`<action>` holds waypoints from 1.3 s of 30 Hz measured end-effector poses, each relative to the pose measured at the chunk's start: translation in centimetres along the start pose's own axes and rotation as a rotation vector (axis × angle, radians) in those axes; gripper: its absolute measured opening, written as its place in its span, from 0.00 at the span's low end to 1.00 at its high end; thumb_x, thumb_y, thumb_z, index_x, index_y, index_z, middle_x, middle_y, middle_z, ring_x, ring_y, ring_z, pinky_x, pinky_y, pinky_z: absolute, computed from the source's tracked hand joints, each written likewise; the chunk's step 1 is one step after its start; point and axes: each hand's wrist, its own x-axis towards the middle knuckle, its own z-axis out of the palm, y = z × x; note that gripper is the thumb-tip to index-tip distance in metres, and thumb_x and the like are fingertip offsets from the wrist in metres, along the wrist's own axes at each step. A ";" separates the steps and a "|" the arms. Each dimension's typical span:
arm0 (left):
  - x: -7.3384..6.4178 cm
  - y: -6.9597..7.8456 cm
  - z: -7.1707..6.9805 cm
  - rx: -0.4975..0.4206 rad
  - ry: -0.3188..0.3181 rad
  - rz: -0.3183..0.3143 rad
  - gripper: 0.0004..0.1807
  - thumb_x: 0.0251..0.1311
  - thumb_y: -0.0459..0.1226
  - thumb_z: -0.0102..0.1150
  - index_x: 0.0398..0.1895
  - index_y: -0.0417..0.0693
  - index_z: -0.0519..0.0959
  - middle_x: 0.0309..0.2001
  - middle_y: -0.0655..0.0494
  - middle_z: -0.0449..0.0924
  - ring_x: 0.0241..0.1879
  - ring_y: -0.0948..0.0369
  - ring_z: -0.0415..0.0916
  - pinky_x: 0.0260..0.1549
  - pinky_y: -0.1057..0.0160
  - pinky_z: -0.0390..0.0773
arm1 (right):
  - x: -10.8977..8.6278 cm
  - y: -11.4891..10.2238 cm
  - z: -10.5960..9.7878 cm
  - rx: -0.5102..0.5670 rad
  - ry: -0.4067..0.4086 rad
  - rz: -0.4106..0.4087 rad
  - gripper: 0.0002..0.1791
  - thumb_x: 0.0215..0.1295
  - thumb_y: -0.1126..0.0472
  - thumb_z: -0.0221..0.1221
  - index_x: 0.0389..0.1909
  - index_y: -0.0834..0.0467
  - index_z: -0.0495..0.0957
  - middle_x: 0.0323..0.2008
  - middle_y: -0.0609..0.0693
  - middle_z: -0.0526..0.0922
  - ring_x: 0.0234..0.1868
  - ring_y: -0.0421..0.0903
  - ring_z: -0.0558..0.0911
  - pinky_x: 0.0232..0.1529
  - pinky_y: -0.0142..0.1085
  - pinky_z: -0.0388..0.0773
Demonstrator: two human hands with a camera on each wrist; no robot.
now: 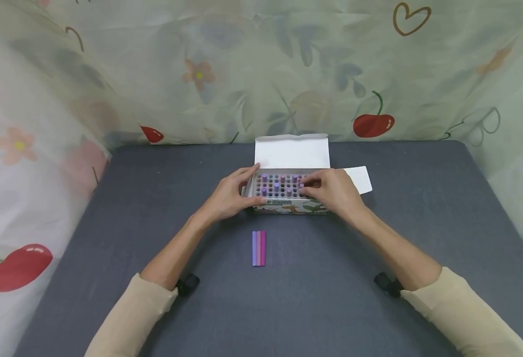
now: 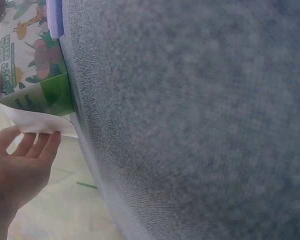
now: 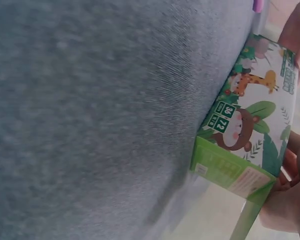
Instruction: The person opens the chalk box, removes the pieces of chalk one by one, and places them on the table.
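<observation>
An open cardboard box printed with cartoon animals holds a tray of round holes, where several purple and pink slim round sticks stand upright. My left hand grips the box's left end, thumb at the front and forefinger at the back corner. In the left wrist view its other fingers touch the white end flap. Over the right part of the tray, my right hand pinches the top of a purple stick between thumb and forefinger. How deep that stick sits is hidden.
Three sticks, lavender, mauve and magenta, lie side by side on the dark grey tabletop in front of the box. The raised white lid leans back, and a side flap sticks out right. A patterned curtain borders the table.
</observation>
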 end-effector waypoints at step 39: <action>-0.1 0.0 -0.2 0.042 -0.010 -0.002 0.49 0.57 0.50 0.72 0.79 0.56 0.55 0.71 0.50 0.64 0.64 0.55 0.67 0.60 0.51 0.69 | -0.8 0.5 0.4 0.286 0.274 -0.208 0.08 0.72 0.59 0.59 0.47 0.58 0.78 0.29 0.52 0.87 0.24 0.45 0.86 0.22 0.31 0.77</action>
